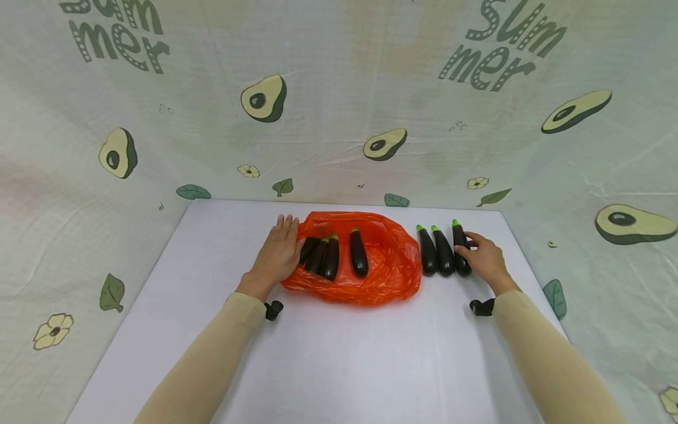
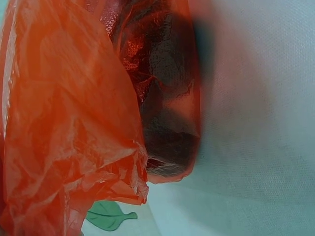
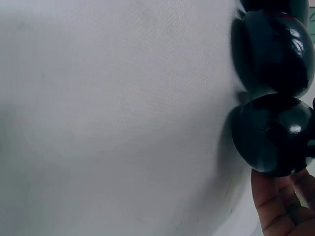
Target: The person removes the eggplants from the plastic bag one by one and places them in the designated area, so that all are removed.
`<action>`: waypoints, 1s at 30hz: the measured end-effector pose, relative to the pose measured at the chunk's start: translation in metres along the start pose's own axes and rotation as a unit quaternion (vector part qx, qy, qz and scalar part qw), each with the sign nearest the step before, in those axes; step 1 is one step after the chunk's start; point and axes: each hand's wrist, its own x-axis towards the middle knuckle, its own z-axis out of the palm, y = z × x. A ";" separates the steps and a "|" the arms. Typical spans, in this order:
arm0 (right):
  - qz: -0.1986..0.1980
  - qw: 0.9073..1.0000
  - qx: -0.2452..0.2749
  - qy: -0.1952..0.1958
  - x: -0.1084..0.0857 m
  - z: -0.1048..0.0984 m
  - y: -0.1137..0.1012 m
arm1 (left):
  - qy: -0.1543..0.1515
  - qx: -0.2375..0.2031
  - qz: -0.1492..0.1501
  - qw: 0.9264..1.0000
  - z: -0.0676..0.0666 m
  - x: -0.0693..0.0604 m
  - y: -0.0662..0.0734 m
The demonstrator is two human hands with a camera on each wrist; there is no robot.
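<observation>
Apparently steadying the red bag [image 1: 391, 258], the left hand [image 1: 278, 248] touches it straight-fingered while the right hand [image 1: 486, 259] pinches the rightmost eggplant [image 1: 458, 237], likely aligning it with 2 others [image 1: 444, 253] right of the bag.

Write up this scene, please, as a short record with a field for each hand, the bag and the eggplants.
left hand: fingers straight, at the left side of the red bag
right hand: holds the rightmost eggplant between thumb and fingers
red bag: lies open on the white table
eggplants in bag: four visible, three grouped at left, one apart from them
eggplants outside bag: three in a row to its right, including the held one
backdrop: cloth printed with avocados and leaves
</observation>
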 end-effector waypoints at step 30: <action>0.006 1.000 -0.015 -0.004 0.005 0.008 0.008 | 0.001 -0.002 -0.007 1.000 0.002 0.000 -0.002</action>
